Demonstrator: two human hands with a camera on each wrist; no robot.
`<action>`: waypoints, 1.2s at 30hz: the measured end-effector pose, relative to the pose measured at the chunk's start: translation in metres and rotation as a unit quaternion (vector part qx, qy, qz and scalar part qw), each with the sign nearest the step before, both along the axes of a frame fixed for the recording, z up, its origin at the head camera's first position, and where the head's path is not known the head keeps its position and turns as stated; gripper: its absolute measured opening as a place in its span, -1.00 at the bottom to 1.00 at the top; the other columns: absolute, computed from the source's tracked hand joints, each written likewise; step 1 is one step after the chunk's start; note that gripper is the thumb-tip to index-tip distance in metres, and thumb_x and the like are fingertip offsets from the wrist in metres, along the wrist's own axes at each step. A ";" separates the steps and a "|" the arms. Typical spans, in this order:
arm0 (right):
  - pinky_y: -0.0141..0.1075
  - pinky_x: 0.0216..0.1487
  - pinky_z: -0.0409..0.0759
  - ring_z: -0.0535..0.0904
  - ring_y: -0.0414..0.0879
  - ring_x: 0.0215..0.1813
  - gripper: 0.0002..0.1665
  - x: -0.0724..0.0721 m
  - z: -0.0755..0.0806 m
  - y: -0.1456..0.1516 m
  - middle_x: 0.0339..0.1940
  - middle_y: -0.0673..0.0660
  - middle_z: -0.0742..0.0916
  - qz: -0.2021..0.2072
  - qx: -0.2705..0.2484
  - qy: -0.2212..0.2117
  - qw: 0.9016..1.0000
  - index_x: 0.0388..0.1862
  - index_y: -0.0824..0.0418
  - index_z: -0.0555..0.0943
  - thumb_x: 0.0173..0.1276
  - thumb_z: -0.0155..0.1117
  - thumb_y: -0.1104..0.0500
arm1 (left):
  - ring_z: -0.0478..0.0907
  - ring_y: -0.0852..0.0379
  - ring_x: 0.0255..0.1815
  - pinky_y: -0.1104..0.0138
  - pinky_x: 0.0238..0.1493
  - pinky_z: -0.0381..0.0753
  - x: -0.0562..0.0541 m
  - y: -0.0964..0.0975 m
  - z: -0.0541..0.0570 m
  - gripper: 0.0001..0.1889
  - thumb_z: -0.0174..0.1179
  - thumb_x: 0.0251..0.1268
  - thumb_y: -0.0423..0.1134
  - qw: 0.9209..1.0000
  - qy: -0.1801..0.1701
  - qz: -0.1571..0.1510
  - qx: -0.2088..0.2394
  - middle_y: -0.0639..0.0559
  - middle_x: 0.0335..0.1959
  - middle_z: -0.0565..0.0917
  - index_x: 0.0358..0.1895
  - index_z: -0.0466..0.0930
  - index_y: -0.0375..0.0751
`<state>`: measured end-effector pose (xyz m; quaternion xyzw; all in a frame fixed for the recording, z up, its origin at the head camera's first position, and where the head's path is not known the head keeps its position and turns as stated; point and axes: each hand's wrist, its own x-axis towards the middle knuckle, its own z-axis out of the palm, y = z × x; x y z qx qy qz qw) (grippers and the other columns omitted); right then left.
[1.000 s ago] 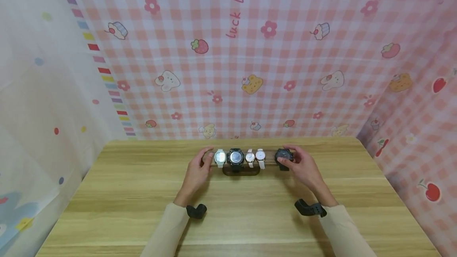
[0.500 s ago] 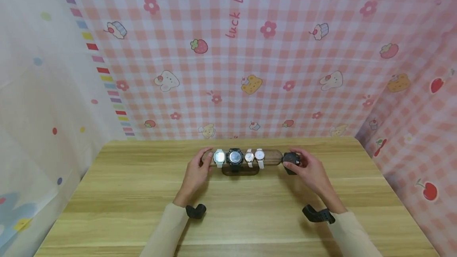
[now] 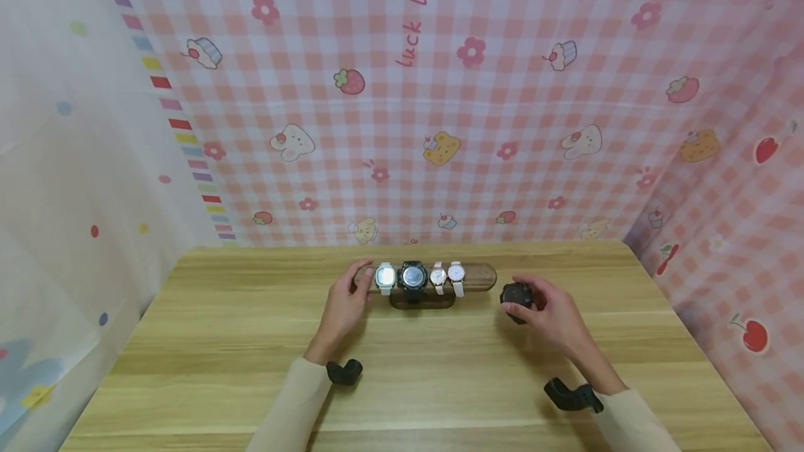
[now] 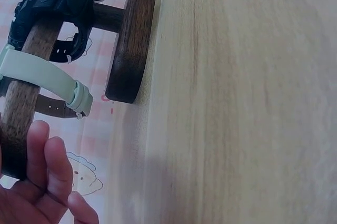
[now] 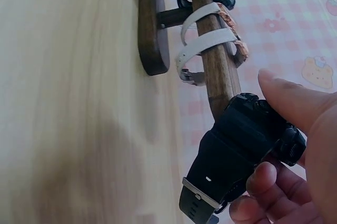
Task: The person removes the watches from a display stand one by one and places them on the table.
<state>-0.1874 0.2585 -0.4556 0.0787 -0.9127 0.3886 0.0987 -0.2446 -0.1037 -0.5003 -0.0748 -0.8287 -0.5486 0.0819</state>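
Observation:
A dark wooden watch stand [image 3: 482, 277] has a rounded bar above a smaller base [image 3: 422, 303]. My left hand [image 3: 342, 307] grips the bar's left end; fingers [image 4: 57, 161] wrap its edge in the left wrist view. On the bar sit a pale green watch [image 3: 386, 276], a black watch [image 3: 413, 275] and two white-strapped watches, a smaller one [image 3: 438, 275] and a larger one [image 3: 457, 275]. Beyond the bar's right end, my right hand [image 3: 555, 314] holds another black watch [image 5: 231, 145] between thumb and fingers. Its strap is buckled in a loop, and it is apart from the bar.
Everything is on a light wooden table [image 3: 440, 382]. A pink checked cloth [image 3: 477, 103] hangs behind it and on the right, and a white one [image 3: 82, 159] on the left. Each wrist wears a black camera band, like the right band [image 3: 573, 396].
My right hand has slid the black watch off the bar's right end and moved it right and slightly nearer to me. The left hand stays on the stand.

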 end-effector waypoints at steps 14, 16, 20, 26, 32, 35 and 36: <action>-0.36 -0.32 0.54 0.55 -0.08 -0.27 -0.39 0.014 -0.009 -0.006 -0.14 0.25 0.72 0.026 0.040 0.039 0.998 0.11 0.34 0.62 0.06 0.60 0.20 | 0.50 0.14 -0.56 0.36 -0.50 0.48 0.000 0.000 0.000 -0.59 0.02 0.55 0.01 1.000 0.002 -0.001 0.007 -0.07 -0.57 0.57 0.29 0.52 -0.08; -0.31 -0.27 0.60 0.61 -0.02 -0.20 -0.38 0.016 -0.010 -0.007 -0.09 0.28 0.72 0.033 0.047 0.038 0.998 0.11 0.33 0.62 0.06 0.60 0.20 | 0.50 0.15 -0.56 0.36 -0.50 0.49 0.000 0.000 0.000 -0.59 0.02 0.55 0.00 1.000 0.002 -0.001 0.007 -0.12 -0.56 0.58 0.29 0.52 -0.09; -0.18 -0.19 0.66 0.66 0.10 -0.08 -0.36 0.019 -0.012 -0.008 -0.05 0.32 0.71 0.047 0.055 0.029 0.997 0.13 0.36 0.61 0.06 0.60 0.21 | 0.50 0.15 -0.57 0.35 -0.51 0.48 0.000 0.000 0.000 -0.60 0.01 0.56 -0.01 1.000 0.001 -0.001 0.007 -0.15 -0.55 0.58 0.29 0.52 -0.09; -0.26 -0.28 0.62 0.62 0.00 -0.18 -0.34 0.022 -0.016 -0.009 -0.14 0.26 0.71 0.055 0.079 0.022 0.995 0.13 0.38 0.61 0.05 0.61 0.18 | 0.50 0.12 -0.57 0.35 -0.51 0.48 0.000 0.001 0.001 -0.62 0.02 0.56 -0.04 1.000 0.003 0.000 0.009 -0.03 -0.58 0.54 0.27 0.53 -0.08; -0.31 -0.30 0.60 0.60 -0.10 -0.23 -0.36 0.025 -0.023 -0.012 -0.22 0.19 0.72 0.059 0.093 0.033 0.993 0.08 0.38 0.64 0.03 0.62 0.15 | 0.49 0.11 -0.58 0.36 -0.52 0.47 0.001 0.001 0.001 -0.62 0.01 0.56 -0.03 1.000 0.001 -0.003 0.014 -0.04 -0.59 0.54 0.29 0.52 -0.06; -0.34 -0.33 0.57 0.55 -0.15 -0.29 -0.38 0.026 -0.025 -0.014 -0.28 0.13 0.70 0.062 0.092 0.034 0.993 0.07 0.38 0.65 0.03 0.63 0.16 | 0.49 0.12 -0.58 0.36 -0.52 0.47 0.002 0.001 0.001 -0.63 0.01 0.56 -0.04 1.000 -0.001 -0.004 0.016 -0.05 -0.59 0.55 0.29 0.52 -0.03; -0.35 -0.34 0.55 0.52 -0.17 -0.31 -0.38 0.026 -0.026 -0.014 -0.29 0.12 0.69 0.064 0.093 0.036 0.993 0.06 0.38 0.65 0.02 0.63 0.17 | 0.49 0.12 -0.58 0.36 -0.52 0.47 0.002 0.001 0.001 -0.63 0.01 0.56 -0.04 1.000 -0.002 -0.003 0.015 -0.05 -0.59 0.55 0.29 0.52 -0.02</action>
